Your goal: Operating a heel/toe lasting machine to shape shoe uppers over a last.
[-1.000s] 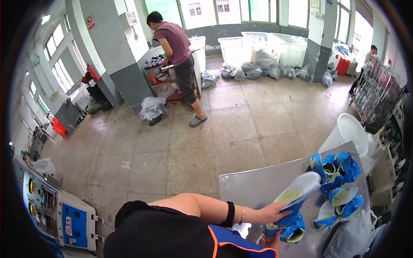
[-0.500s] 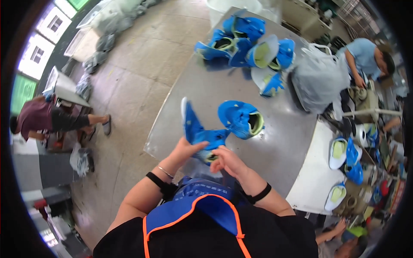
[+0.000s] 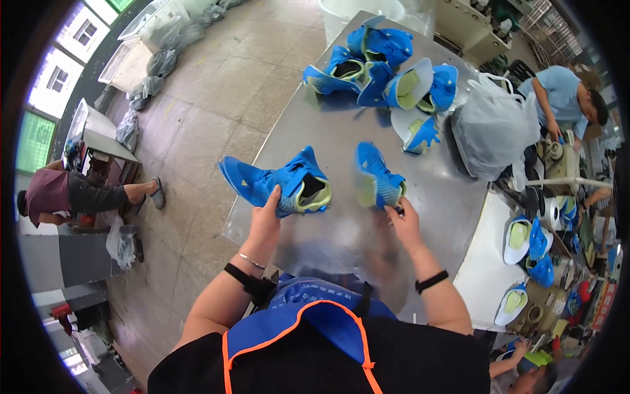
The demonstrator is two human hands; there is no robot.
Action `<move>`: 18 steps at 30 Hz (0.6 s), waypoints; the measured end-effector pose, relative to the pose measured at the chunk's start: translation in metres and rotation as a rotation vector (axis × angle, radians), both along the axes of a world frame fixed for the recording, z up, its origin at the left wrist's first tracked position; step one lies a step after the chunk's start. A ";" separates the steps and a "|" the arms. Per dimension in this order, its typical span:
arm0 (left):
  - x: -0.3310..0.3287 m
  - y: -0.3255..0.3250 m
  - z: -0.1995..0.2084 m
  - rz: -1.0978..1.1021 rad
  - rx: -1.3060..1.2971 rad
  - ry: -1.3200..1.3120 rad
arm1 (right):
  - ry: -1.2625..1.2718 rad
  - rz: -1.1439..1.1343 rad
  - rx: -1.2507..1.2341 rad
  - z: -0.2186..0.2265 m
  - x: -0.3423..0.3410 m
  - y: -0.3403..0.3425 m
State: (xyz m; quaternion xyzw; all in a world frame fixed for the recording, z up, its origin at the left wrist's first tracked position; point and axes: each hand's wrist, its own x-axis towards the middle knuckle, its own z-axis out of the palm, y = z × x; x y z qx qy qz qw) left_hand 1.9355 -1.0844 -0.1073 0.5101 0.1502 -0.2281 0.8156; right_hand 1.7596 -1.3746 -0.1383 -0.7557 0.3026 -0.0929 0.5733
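My left hand (image 3: 267, 217) grips a blue shoe upper with a yellow-green lining (image 3: 279, 184), holding it sideways over the left edge of the shiny metal table (image 3: 341, 236). My right hand (image 3: 403, 220) holds a second blue shoe upper (image 3: 377, 177) upright just above the table. A pile of several more blue and yellow-green shoe uppers (image 3: 387, 72) lies at the table's far end.
A grey plastic bag (image 3: 492, 128) sits at the table's right. A white side table (image 3: 485, 262) beyond it carries more shoes (image 3: 531, 246). One person in light blue (image 3: 561, 98) works at the right; another in maroon (image 3: 59, 194) stands far left on the tiled floor.
The view swung from the room down to the table. My hands, together on one shoe half a second ago, have parted; each now holds a separate shoe upper.
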 end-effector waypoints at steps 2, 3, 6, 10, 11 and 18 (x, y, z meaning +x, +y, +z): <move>-0.003 -0.009 0.000 0.024 -0.002 0.017 | -0.107 -0.014 0.245 0.024 0.010 0.047; -0.006 -0.019 0.002 0.019 -0.003 0.019 | -0.122 -0.008 0.279 0.025 0.013 0.066; -0.013 -0.042 -0.008 -0.387 0.159 -0.108 | -0.233 0.124 -0.149 0.007 0.027 0.093; -0.012 -0.051 -0.014 -0.506 0.237 0.047 | -0.071 0.039 -0.168 -0.004 0.014 0.084; -0.015 -0.053 -0.016 -0.553 0.276 0.017 | -0.092 0.084 -0.241 -0.002 0.009 0.080; -0.017 -0.071 -0.022 -0.626 0.324 -0.075 | -0.016 0.144 -0.157 -0.014 0.011 0.056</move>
